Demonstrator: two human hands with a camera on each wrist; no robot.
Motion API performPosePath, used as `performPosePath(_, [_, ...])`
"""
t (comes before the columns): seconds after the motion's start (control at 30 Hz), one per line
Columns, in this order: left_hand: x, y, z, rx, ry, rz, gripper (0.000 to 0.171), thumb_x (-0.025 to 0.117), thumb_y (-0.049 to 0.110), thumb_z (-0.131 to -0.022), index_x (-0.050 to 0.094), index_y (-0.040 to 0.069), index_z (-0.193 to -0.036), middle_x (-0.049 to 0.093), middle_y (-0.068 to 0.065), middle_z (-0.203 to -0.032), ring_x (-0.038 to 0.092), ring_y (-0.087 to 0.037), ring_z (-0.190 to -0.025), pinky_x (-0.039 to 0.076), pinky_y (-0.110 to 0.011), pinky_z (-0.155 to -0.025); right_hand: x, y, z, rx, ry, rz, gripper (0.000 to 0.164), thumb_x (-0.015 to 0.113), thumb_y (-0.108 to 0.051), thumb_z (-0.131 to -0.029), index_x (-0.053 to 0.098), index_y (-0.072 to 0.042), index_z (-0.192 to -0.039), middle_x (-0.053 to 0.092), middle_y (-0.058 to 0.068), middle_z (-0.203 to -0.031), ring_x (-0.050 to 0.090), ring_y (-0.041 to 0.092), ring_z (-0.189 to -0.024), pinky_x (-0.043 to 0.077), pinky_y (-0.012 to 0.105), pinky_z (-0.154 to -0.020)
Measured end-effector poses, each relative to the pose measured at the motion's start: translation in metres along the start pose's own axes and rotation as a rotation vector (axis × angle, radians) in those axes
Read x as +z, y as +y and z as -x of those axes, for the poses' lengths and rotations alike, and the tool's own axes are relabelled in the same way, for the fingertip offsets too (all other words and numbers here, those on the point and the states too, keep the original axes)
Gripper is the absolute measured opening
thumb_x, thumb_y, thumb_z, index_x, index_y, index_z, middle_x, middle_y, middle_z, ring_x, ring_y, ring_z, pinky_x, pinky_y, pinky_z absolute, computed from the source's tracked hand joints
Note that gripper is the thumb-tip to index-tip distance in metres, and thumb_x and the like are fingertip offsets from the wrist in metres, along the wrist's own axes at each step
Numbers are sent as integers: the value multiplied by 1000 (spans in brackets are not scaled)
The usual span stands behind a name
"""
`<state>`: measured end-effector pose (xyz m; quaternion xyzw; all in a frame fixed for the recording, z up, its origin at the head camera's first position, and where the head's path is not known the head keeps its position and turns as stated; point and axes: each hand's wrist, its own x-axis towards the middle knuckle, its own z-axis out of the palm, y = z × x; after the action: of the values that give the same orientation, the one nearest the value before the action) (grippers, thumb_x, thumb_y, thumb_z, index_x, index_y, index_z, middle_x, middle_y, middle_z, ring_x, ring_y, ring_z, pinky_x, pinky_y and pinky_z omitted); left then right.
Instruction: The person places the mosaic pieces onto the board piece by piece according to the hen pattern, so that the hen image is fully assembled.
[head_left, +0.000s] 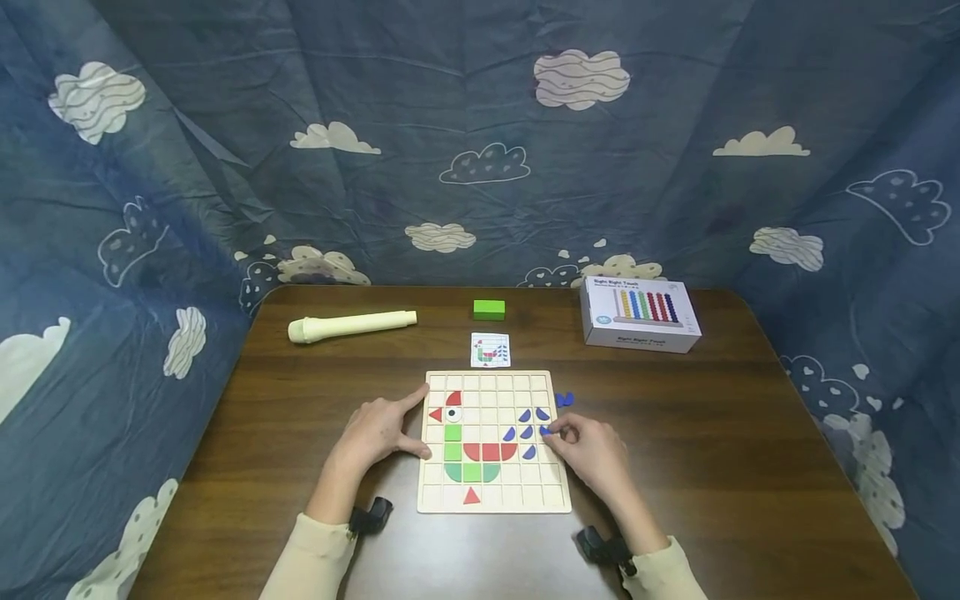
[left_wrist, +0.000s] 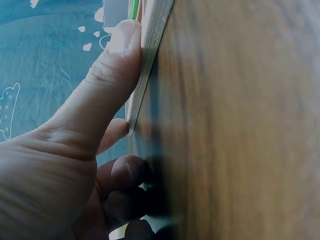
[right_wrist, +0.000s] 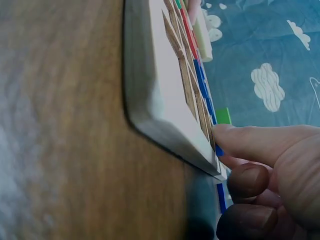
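A pale wooden grid board (head_left: 532, 496) lies on the table, with flat coloured pieces forming a bird-like figure. Its pieces include a round eye tile (head_left: 453, 413), green squares (head_left: 453, 452), red pieces (head_left: 491, 452) and several blue petal-shaped pieces (head_left: 528, 452). At the board's left edge, my left hand (head_left: 372, 429) has thumb and index finger spread, their tips touching the rim. My right hand (head_left: 596, 450) pinches a blue petal-shaped piece (head_left: 544, 431) at the right-hand column. In the right wrist view the thumb (right_wrist: 240, 142) is right over the board's corner, partly hiding blue.
Loose blue pieces (head_left: 565, 400) lie just off the board's right edge. Behind the board are a small picture card (head_left: 491, 339) of a similar bird and a green block (head_left: 489, 310). A cream stick (head_left: 352, 326) lies back left; a white abacus box (head_left: 640, 337) stands back right.
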<state>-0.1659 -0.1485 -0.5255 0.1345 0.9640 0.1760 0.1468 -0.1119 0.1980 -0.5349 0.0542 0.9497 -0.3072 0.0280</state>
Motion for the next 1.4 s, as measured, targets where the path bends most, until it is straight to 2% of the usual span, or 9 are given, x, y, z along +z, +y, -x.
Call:
performPosePath(0.2, [-2,-3,0,-8,0,-10,118,96,60,-61,45,29,-163,78,-19,-115,54,-23,-74,47,-38,-71,3,-1,-1,-7,-10,6,16,84,-30,-90,81,-17,-99,56,-5,-64,46,13,-58,31,30,-58])
performPosePath(0.43, [-2,-2,1,-7,-7,-4,118,96,61,-60,45,30,-163,78,-19,-120,54,-24,-74,46,-38,-71,4,0,0,3,-8,5,16,84,-32,-91,81,-18,-99,55,-5,-64,46,13,-58,30,31,-59])
performPosePath(0.7, [3,-2,2,-21,-11,-3,119,97,60,-61,45,30,-163,78,-15,-103,53,-23,-74,45,-38,-72,4,1,1,-2,-13,-2,15,83,-31,-91,80,-18,-99,54,-5,-63,45,14,-59,29,31,-59])
performPosePath(0.77, [4,-1,2,-20,-15,-2,118,97,61,-61,44,30,-163,79,-15,-109,54,-23,-76,47,-39,-74,2,3,2,-2,-14,-25,15,83,-31,-92,81,-18,-99,53,-5,-63,45,13,-59,29,29,-58])
performPosePath(0.9, [4,0,3,-11,-12,10,118,96,61,-61,44,29,-163,78,-17,-114,55,-23,-78,48,-40,-75,-6,11,-5,9,34,-62,17,82,-31,-93,81,-17,-103,51,-4,-62,44,13,-57,28,27,-55])
performPosePath(1.03, [3,0,3,-9,-5,11,118,97,60,-61,45,29,-163,77,-18,-104,51,-22,-73,45,-38,-71,-19,22,-19,13,85,-54,25,79,-29,-96,78,-13,-114,54,-1,-64,44,14,-57,30,28,-53])
performPosePath(1.1, [3,-1,3,-10,-3,7,119,97,60,-61,45,29,-163,77,-18,-98,50,-21,-71,44,-38,-70,-23,26,-28,-5,70,-29,29,77,-27,-97,75,-13,-123,55,0,-66,45,14,-57,32,29,-53])
performPosePath(1.23, [1,-2,1,-8,1,1,119,97,60,-61,45,30,-163,76,-16,-97,52,-23,-72,44,-38,-71,-28,29,-41,-49,-24,50,37,73,-24,-100,70,-18,-137,56,0,-67,47,15,-58,34,32,-53])
performPosePath(1.4, [0,-1,0,-9,-1,4,118,97,59,-60,45,30,-163,78,-17,-110,53,-23,-75,45,-39,-73,-28,29,-47,-40,-57,122,28,73,-25,-100,76,-20,-128,62,0,-74,51,18,-65,36,34,-57])
